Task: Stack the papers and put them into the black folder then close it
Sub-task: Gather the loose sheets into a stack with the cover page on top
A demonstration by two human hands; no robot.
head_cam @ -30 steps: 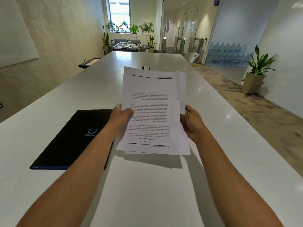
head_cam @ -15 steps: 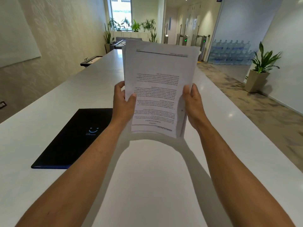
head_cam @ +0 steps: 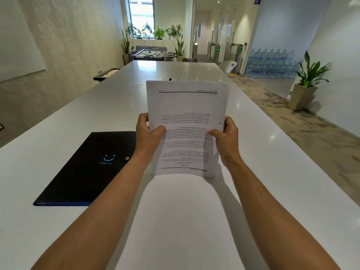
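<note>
Since 0.5 s ago the papers (head_cam: 187, 121) have come down from in front of the far windows to sit lower over the table, and both thumbs now press on the printed face instead of the hands clasping the side edges.

At far left, the black folder (head_cam: 87, 168) lies flat and shut on the white table (head_cam: 194, 221), its blue smile logo and small metal snap facing up. Its right edge runs under the left forearm, so the folder is just left of and below the left hand.

The left hand (head_cam: 149, 133) grips the left edge of the papers, thumb on the front, fingers curled behind. The sheets are squared into 1 neat stack, held nearly upright above the table between the 2 hands, print upside down to the viewer. Whether the lower edge touches the table cannot be told. The right hand (head_cam: 227, 137) pinches the right edge the same way, thumb across the text.
</note>
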